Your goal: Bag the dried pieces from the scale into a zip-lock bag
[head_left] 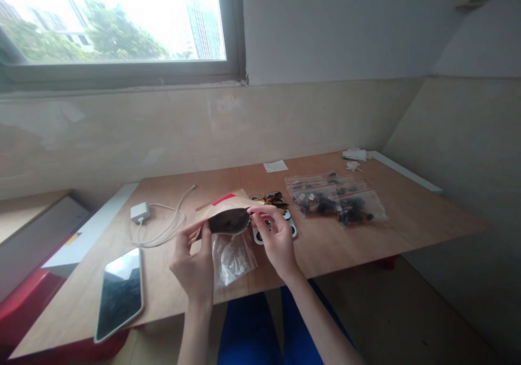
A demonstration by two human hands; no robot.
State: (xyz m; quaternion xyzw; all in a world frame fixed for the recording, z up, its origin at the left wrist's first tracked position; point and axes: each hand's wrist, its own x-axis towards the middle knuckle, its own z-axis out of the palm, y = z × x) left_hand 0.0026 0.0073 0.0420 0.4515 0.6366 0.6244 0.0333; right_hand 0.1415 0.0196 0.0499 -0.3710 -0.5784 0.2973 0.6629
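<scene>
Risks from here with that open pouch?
The left hand and right hand hold the kraft paper pouch open and tilted, so its dark contents might spill onto the plywood table. The clear zip bag lies near the table's front edge and might slide off.

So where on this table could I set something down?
The widest bare wood lies right of the zip bags, towards the table's end. A smaller patch sits behind the cable, left of the paper slip. The middle is crowded: the left hand and right hand hold a kraft pouch above a plastic bag.
</scene>
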